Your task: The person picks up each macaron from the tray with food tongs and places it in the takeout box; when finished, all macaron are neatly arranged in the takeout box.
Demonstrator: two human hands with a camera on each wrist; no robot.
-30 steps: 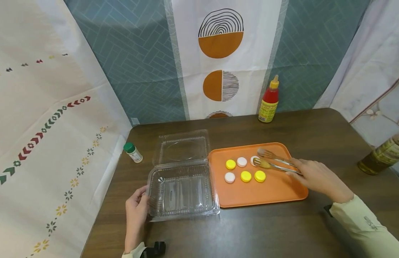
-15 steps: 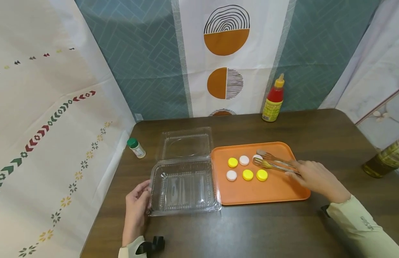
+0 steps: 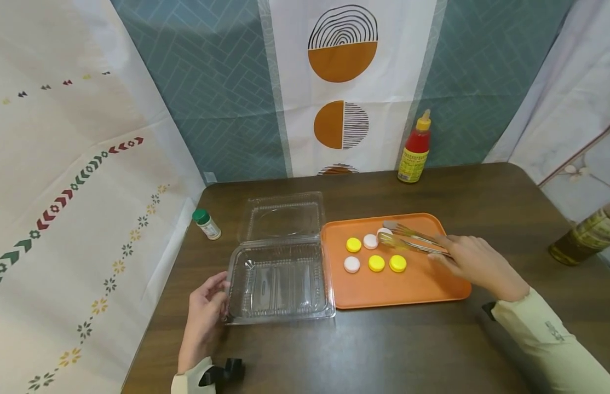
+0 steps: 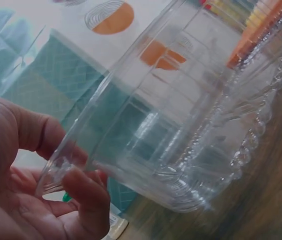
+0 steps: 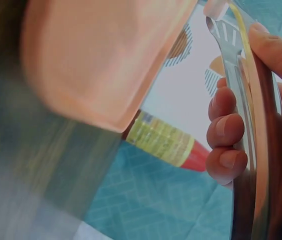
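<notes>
My left hand (image 3: 206, 303) pinches the left rim of a clear hinged plastic box (image 3: 280, 319), whose lid (image 3: 285, 219) lies opened back. The left wrist view shows thumb and fingers on the box's edge (image 4: 88, 132). My right hand (image 3: 482, 268) grips metal tongs (image 3: 418, 239) over an orange tray (image 3: 403, 293). The tong tips stand on either side of a white macaron (image 3: 384, 232), partly hidden by them. Other macarons lie on the tray, such as a white one (image 3: 370, 241) and a yellow one (image 3: 397, 263). The right wrist view shows fingers curled round the tongs (image 5: 261, 150).
A green-capped shaker (image 3: 206, 224) stands left of the box. At the back of the dark wooden table (image 3: 384, 350) is a red sauce bottle (image 3: 414, 150). An oil bottle (image 3: 586, 235) stands at the right edge. Hanging cloths border the table's back and left.
The tongs have moved a little left and back, and the white macaron between their tips has shifted closer to its white neighbour. My left hand keeps hold of the box rim.
</notes>
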